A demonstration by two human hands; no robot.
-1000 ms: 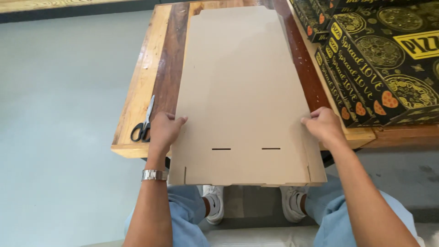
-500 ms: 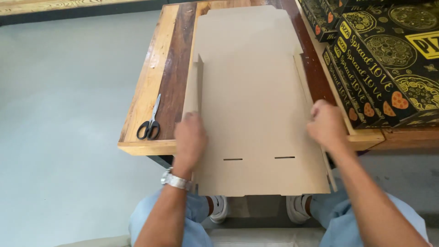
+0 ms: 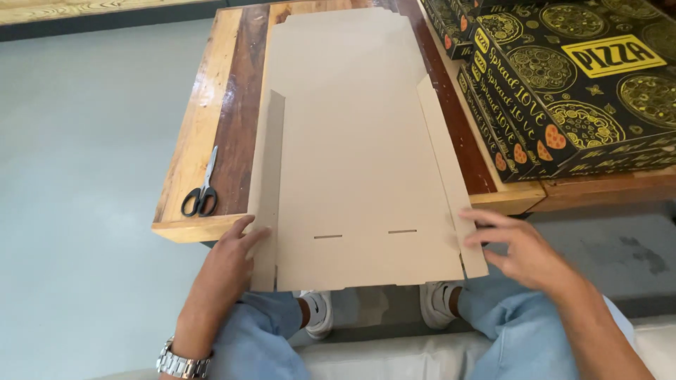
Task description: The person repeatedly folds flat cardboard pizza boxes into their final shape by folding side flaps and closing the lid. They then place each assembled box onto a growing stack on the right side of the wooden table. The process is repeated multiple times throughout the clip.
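I see a flat cardboard box blank on the wooden bench. My left hand touches its 9 o'clock flap; my right hand touches the 3 o'clock flap. Scissors lie at 9 o'clock, stacked printed boxes at 2 o'clock.

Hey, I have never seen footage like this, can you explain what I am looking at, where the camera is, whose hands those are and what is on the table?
There is no machine here. The camera sits on a person's head and looks down, so the two bare hands at the bottom are that person's own. The left hand, with a metal watch on its wrist, touches the raised left side flap of a flat brown cardboard sheet. The right hand touches the right flap. Neither hand grips anything; the fingers are open. The sheet lies on a wooden table, sticking out over its near edge. Black-handled scissors lie to the left, and a stack of black printed boxes stands to the right.
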